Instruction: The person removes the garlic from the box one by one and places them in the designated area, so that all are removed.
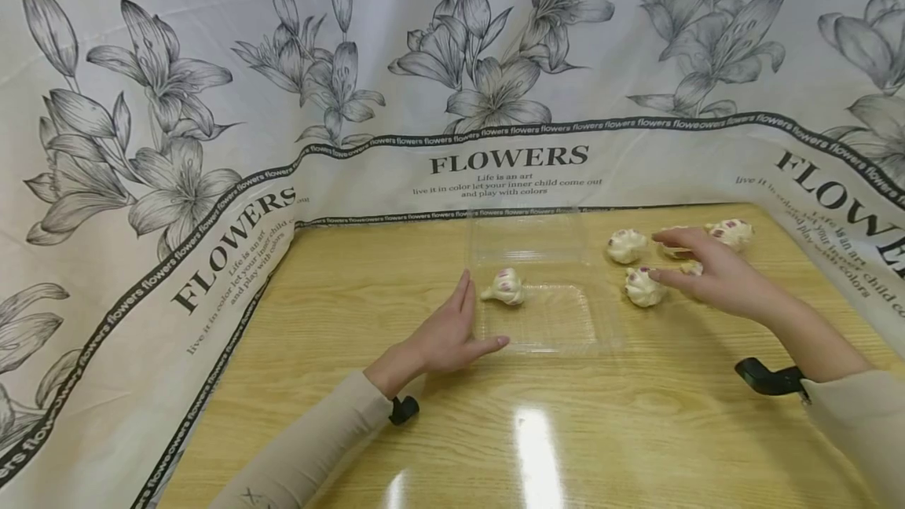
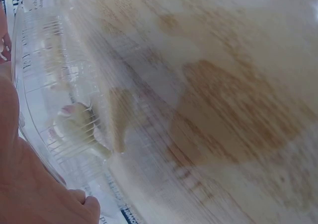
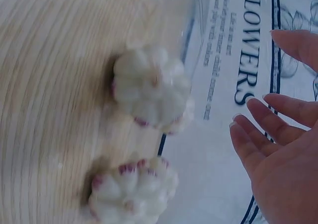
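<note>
A clear plastic clamshell box (image 1: pixel 597 328) lies with its lid (image 1: pixel 526 234) folded back. One garlic bulb (image 1: pixel 506 287), cream with purple patches, rests in the box's left part; it shows through the plastic wall as a blurred bulb (image 2: pixel 74 127). My left hand (image 1: pixel 450 332) rests against the box's left side, fingers extended and thumb along the front edge. Over several garlic bulbs on the right is my right hand (image 1: pixel 728 281), partly hiding them. Its fingers are spread and relaxed, holding nothing. A near bulb (image 1: pixel 644 287) and a farther bulb (image 1: pixel 627 245) lie by its fingertips.
The wooden table (image 1: pixel 339 313) is bounded by a white flower-printed cloth (image 1: pixel 353 179) at the back and sides. Another garlic bulb (image 1: pixel 732 233) lies behind the right hand. Dark wrist mounts (image 1: pixel 769 377) stick out at both wrists.
</note>
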`<move>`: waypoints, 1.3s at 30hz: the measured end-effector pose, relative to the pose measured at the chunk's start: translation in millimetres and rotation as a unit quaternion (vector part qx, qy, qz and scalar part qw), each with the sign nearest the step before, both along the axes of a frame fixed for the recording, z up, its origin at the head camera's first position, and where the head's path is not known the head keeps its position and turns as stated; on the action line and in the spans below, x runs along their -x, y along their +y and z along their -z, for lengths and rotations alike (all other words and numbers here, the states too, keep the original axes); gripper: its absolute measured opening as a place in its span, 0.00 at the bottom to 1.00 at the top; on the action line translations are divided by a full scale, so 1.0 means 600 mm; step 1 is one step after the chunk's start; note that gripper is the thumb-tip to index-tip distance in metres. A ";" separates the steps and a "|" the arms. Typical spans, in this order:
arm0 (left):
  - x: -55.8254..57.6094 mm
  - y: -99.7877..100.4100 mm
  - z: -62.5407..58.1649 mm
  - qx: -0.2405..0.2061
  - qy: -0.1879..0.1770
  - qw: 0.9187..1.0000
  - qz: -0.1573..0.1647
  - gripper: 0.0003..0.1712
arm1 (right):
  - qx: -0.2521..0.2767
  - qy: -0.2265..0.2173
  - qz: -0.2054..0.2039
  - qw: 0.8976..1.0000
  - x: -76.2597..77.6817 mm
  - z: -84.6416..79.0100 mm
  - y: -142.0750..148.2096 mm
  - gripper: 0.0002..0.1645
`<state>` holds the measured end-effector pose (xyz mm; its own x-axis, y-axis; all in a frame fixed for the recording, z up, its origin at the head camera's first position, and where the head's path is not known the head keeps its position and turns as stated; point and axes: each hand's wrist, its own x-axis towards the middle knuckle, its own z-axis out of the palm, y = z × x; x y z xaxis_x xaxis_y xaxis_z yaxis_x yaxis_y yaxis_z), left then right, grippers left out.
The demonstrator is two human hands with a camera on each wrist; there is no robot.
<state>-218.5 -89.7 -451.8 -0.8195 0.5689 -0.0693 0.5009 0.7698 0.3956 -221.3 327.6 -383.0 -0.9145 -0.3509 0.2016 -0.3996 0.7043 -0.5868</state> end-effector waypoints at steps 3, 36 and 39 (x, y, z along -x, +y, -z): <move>0.001 0.000 -0.001 -0.002 0.000 1.000 -0.001 0.68 | 0.012 -0.005 -0.024 1.000 -0.002 -0.001 -0.024 0.36; 0.002 0.001 -0.001 0.000 -0.006 1.000 -0.005 0.68 | 0.027 -0.020 -0.124 0.992 0.022 0.068 -0.191 0.38; 0.002 0.002 -0.001 -0.001 -0.009 1.000 -0.006 0.68 | 0.023 -0.023 -0.122 0.992 0.026 0.075 -0.199 0.39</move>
